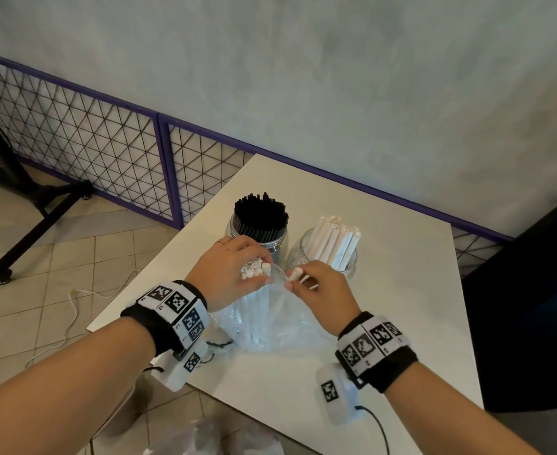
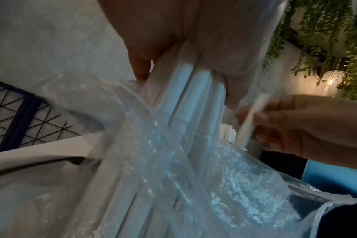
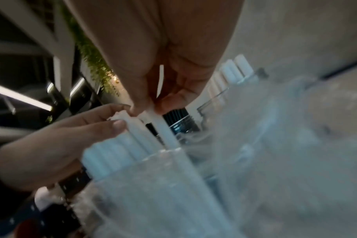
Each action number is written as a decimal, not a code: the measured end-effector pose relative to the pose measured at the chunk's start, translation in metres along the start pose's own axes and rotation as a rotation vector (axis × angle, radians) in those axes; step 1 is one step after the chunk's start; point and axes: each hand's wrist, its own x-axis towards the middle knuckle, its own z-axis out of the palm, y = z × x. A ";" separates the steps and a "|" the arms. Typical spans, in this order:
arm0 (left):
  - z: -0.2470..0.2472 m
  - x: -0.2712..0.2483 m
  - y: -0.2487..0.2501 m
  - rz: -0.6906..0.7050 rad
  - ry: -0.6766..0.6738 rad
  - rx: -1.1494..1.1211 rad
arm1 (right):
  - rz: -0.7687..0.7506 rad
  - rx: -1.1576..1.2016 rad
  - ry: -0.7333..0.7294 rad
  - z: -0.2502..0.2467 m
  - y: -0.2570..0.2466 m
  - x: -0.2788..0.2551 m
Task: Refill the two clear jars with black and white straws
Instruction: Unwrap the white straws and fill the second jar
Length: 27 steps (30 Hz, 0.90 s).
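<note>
Two clear jars stand at the back of the white table point(image 1: 402, 290): the left jar point(image 1: 257, 239) is packed with black straws point(image 1: 260, 215), the right jar point(image 1: 323, 254) holds white straws point(image 1: 334, 241). In front of them my left hand point(image 1: 234, 274) grips a bundle of white straws point(image 1: 254, 270) that stands in a clear plastic bag point(image 1: 280, 323). My right hand point(image 1: 319, 290) pinches a few white straws point(image 1: 298, 277) at their tops, just right of the bundle. In the right wrist view the right hand's fingers point(image 3: 169, 103) pinch a white straw point(image 3: 165, 132) above the bag's rim.
A purple-framed wire fence point(image 1: 106, 136) runs along the wall behind the table. A black stand point(image 1: 24, 218) and a white cable point(image 1: 70, 316) lie on the tiled floor at left. A dark panel point(image 1: 533, 307) stands at right. More plastic point(image 1: 215, 438) lies below the near edge.
</note>
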 end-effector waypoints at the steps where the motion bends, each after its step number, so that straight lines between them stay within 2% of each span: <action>1: 0.000 0.000 0.000 0.012 0.008 -0.001 | 0.006 0.035 0.043 0.007 -0.004 0.002; 3: 0.001 0.000 0.001 0.032 0.027 0.003 | 0.044 0.039 -0.001 0.023 -0.008 0.006; 5: 0.001 -0.001 0.002 0.035 0.037 0.007 | 0.100 0.045 -0.143 0.036 -0.008 0.008; 7: 0.001 -0.001 0.004 0.007 0.023 -0.007 | 0.129 0.098 -0.208 0.045 -0.010 0.010; 10: 0.000 0.000 0.006 -0.053 -0.014 -0.018 | 0.105 0.237 -0.170 0.051 -0.013 0.015; 13: -0.002 0.001 0.004 -0.071 -0.041 -0.015 | 0.130 0.222 -0.132 0.053 -0.007 0.018; 20: -0.001 0.000 -0.006 0.053 -0.038 0.062 | 0.192 0.235 -0.075 0.047 0.006 0.021; 27: 0.000 -0.001 -0.004 0.047 0.006 0.074 | 0.213 0.452 -0.007 0.045 0.006 0.014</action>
